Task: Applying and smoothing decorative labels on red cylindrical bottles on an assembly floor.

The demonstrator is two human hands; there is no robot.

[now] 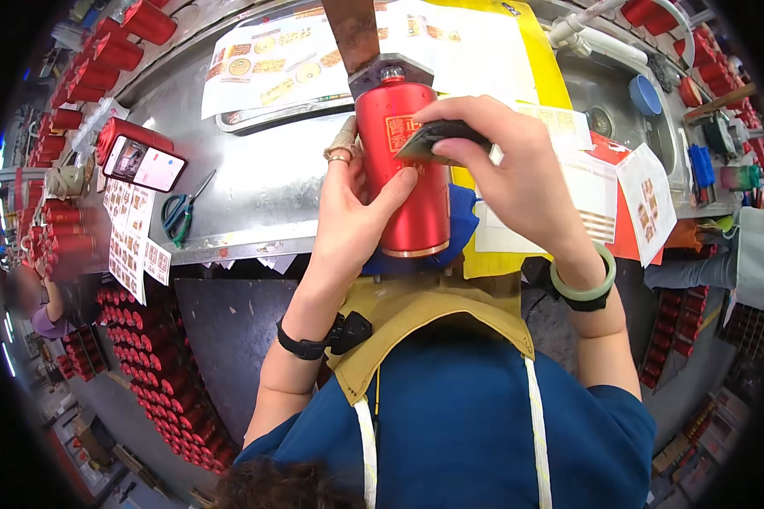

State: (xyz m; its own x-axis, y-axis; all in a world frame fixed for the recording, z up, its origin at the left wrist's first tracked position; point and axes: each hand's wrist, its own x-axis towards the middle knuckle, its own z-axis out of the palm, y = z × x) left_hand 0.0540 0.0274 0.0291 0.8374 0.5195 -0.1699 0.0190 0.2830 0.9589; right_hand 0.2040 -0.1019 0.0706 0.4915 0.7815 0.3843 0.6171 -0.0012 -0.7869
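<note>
At the near edge of a metal surface point(255, 178), a red bottle point(433, 208) is held with its narrow neck toward the far side, just beside a metal plate point(420, 68). Its left flank is grasped by the left hand point(356, 204), the thumb being laid across the front; one finger of that hand is wrapped in a beige cover point(344, 136). A dark flat tool point(454, 131) is pinched between the thumb and fingers of the right hand point(518, 161), and its edge is brought against the bottle near a gold-printed label point(399, 131). Partly hidden behind the bottle's lower end, a blue piece point(462, 222) can be seen. To the left, a phone point(144, 161) and green-handled scissors point(176, 218) are placed, with printed sticker sheets point(127, 229) hung over the edge. On the right, a yellow sheet point(535, 51) is partly covered by papers, and a blue bowl point(644, 95) is seen at the sink point(628, 131).
</note>
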